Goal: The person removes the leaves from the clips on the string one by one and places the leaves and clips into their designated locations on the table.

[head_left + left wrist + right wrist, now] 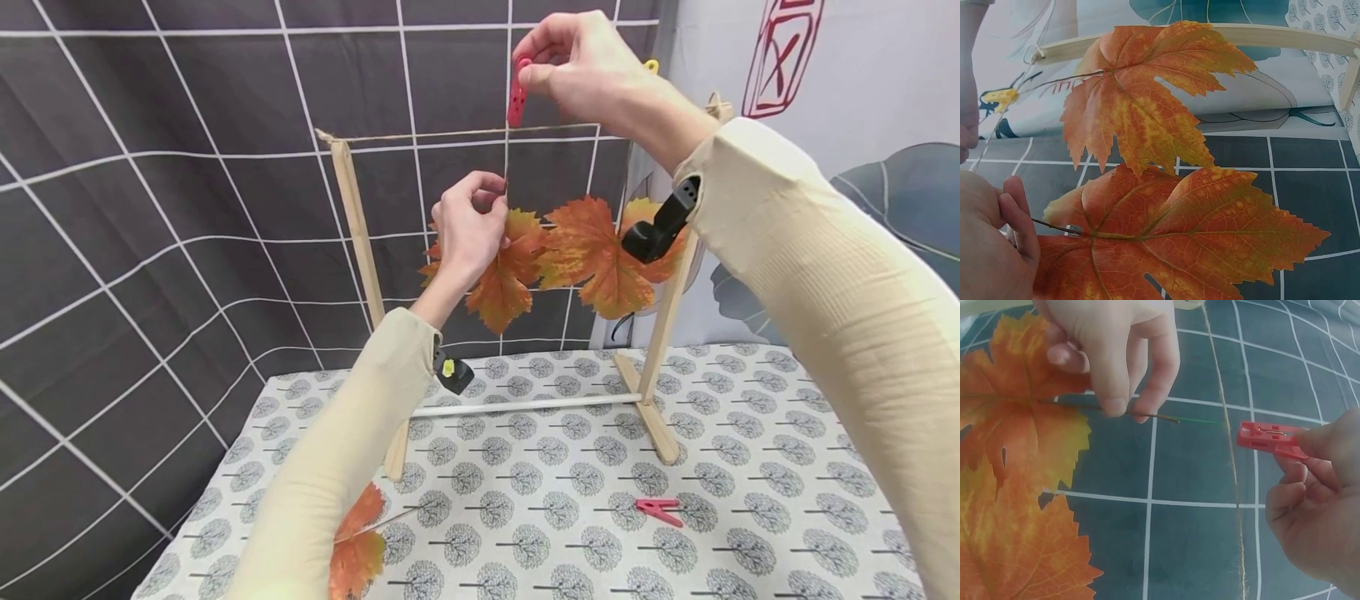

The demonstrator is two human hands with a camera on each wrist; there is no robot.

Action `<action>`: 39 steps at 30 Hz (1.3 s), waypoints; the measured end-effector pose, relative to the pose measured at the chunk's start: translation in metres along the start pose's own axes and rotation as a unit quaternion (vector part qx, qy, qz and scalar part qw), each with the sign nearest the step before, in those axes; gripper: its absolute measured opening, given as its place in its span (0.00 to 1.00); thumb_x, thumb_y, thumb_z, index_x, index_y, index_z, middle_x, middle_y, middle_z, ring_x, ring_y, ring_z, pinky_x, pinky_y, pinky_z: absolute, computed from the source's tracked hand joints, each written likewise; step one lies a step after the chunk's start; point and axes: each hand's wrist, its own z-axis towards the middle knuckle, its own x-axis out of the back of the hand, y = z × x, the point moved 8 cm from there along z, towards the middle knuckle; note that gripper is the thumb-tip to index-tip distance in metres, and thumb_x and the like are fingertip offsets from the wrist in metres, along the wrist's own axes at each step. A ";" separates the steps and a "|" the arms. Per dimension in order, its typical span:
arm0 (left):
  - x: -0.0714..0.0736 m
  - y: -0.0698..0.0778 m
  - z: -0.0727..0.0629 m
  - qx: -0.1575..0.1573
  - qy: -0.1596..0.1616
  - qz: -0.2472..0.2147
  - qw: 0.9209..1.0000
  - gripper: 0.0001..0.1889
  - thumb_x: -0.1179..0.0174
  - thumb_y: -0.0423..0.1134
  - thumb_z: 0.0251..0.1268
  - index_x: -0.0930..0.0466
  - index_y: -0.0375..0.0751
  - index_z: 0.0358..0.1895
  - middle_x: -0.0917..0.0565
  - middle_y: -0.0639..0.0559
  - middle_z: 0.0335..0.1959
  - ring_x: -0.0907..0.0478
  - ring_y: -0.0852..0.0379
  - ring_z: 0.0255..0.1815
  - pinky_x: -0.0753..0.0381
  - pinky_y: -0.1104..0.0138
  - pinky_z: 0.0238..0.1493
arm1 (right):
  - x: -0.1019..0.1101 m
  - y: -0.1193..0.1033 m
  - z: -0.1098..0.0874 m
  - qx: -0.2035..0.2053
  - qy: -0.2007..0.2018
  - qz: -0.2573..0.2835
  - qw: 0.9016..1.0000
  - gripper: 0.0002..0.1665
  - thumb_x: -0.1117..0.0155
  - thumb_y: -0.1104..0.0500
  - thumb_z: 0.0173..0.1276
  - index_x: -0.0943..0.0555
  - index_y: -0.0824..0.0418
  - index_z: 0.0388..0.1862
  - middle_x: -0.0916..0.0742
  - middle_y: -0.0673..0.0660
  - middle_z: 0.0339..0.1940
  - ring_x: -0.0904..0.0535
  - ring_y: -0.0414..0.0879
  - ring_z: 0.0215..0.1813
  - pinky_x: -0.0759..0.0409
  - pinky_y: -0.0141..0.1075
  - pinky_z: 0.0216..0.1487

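My left hand (471,221) pinches the stem of an orange-and-yellow artificial maple leaf (501,287), below a twine line (442,134). Above the line, my right hand (596,71) holds a red clothespin (517,102) between thumb and fingers, its nose pointing down. In the right wrist view the clothespin's nose is right beside the twine; I cannot tell whether it bites on it. A thin green strand (1200,420) runs from near the stem's end toward the twine. A second maple leaf (596,258) hangs to the right, its stem near a yellow clothespin (1001,100) on the line.
Wooden posts (358,225) carry the twine, and a white rod (525,407) joins them low down. Another red clothespin (660,511) lies on the tree-patterned tablecloth (558,546). At the front left lies another leaf (356,558), partly behind my left sleeve. A dark grid-patterned curtain (247,100) hangs behind.
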 end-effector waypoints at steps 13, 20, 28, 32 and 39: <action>0.004 -0.001 -0.006 -0.011 -0.008 -0.005 1.000 0.08 0.40 0.29 0.65 0.16 0.38 0.45 0.15 0.50 0.30 0.19 0.59 0.14 0.20 0.69 0.22 | 0.006 0.009 -0.007 -0.009 0.011 0.005 1.000 0.09 0.39 0.55 0.75 0.21 0.51 0.52 0.20 0.49 0.45 0.31 0.41 0.41 0.27 0.32 0.38; 0.010 -0.005 -0.010 -0.009 -0.013 -0.011 1.000 0.08 0.40 0.29 0.66 0.16 0.40 0.45 0.15 0.50 0.30 0.20 0.57 0.14 0.22 0.71 0.41 | 0.007 0.012 -0.010 -0.013 0.000 0.009 1.000 0.14 0.39 0.55 0.75 0.22 0.50 0.57 0.19 0.50 0.48 0.28 0.42 0.45 0.25 0.35 0.42; 0.019 -0.014 -0.015 -0.006 -0.015 -0.028 0.999 0.08 0.40 0.29 0.66 0.16 0.39 0.45 0.16 0.49 0.29 0.21 0.55 0.13 0.21 0.70 0.27 | 0.011 0.013 -0.015 0.004 -0.008 0.034 0.999 0.21 0.38 0.58 0.74 0.23 0.52 0.64 0.19 0.53 0.50 0.27 0.45 0.42 0.26 0.31 0.34; 0.025 -0.018 -0.018 -0.009 -0.009 -0.032 0.999 0.08 0.40 0.28 0.66 0.16 0.38 0.45 0.14 0.46 0.31 0.21 0.55 0.13 0.21 0.72 0.23 | 0.009 0.013 -0.016 0.009 -0.010 0.031 0.999 0.22 0.38 0.58 0.74 0.23 0.50 0.65 0.19 0.55 0.53 0.26 0.47 0.45 0.25 0.33 0.38; 0.031 -0.021 -0.025 -0.014 -0.010 -0.028 0.999 0.08 0.40 0.28 0.65 0.16 0.37 0.45 0.16 0.46 0.30 0.22 0.56 0.13 0.21 0.71 0.18 | 0.011 0.014 -0.020 0.006 -0.002 0.028 1.000 0.21 0.38 0.57 0.74 0.22 0.51 0.64 0.19 0.55 0.54 0.26 0.47 0.45 0.24 0.34 0.39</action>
